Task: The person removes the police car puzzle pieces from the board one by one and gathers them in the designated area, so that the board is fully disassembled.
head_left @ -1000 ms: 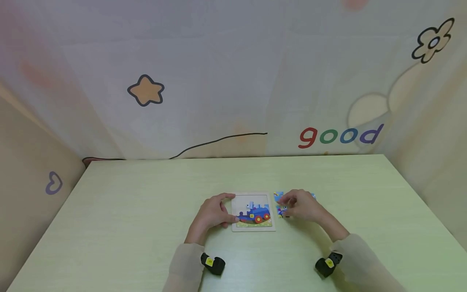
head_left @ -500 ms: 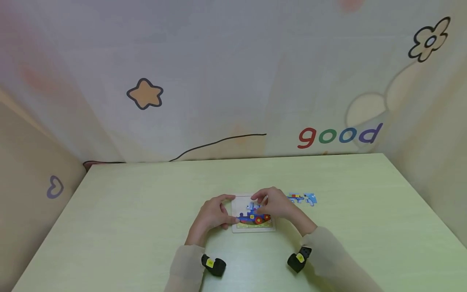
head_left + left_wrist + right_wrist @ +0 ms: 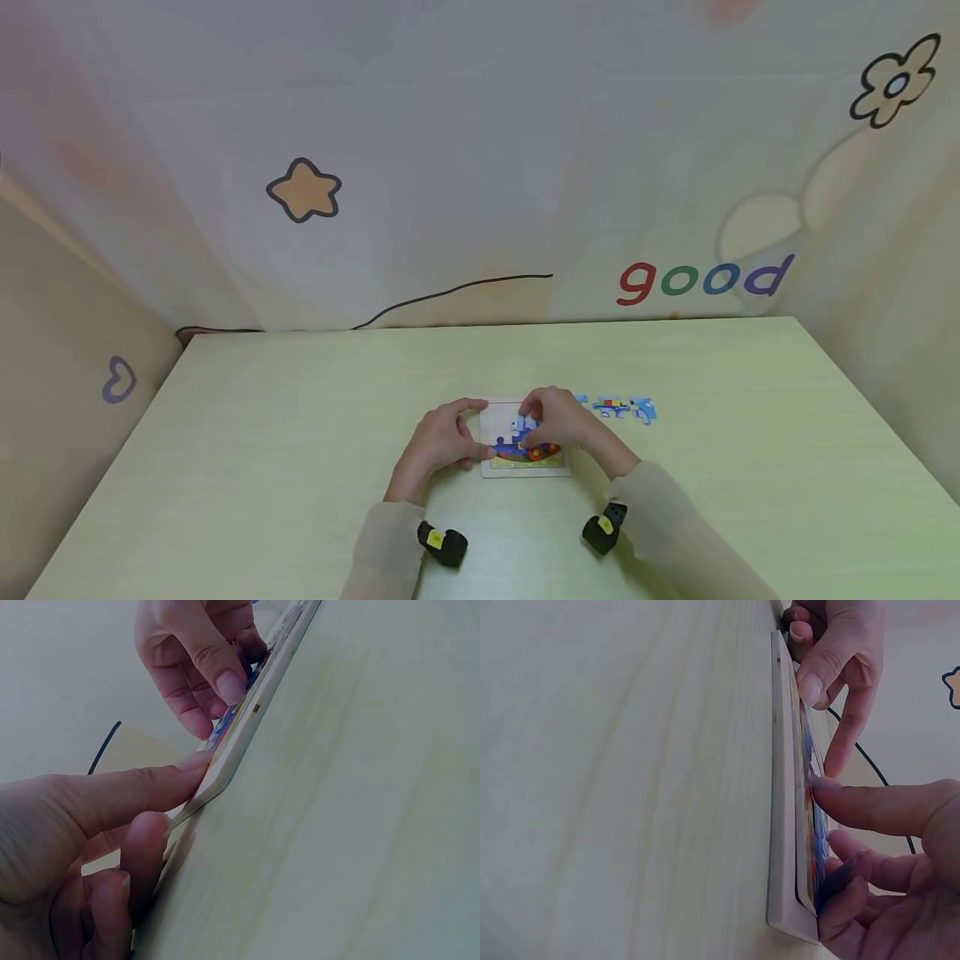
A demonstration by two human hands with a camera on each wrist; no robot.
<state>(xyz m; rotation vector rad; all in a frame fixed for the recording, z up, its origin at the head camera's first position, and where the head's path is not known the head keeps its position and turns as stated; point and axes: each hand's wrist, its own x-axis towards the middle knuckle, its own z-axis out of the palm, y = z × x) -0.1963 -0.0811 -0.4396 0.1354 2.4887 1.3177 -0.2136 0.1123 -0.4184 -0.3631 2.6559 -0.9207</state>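
Observation:
A square jigsaw puzzle board [image 3: 491,472] with a pale frame lies on the table, partly filled with a blue train picture. At its left side my left hand [image 3: 438,437] holds it, thumb on the lower left part and index finger at the upper left corner. Over the board's right half, my right hand [image 3: 561,418] pinches a dark-looking puzzle piece [image 3: 844,883], partly hidden by the fingers. The right thumb [image 3: 870,806] touches the picture in the right wrist view. In the left wrist view, the left thumb [image 3: 142,796] presses the frame's edge.
Right of the board lie loose puzzle pieces: one with a red and yellow print [image 3: 611,407], a light blue one [image 3: 643,409], and another blue one [image 3: 581,400] partly behind the right hand. A printed curtain [image 3: 450,167] stands behind the table [image 3: 300,433].
My right hand has moved left from the loose pieces onto the board, carrying a puzzle piece. In the last half second it shifted only slightly. The left hand has stayed on the board.

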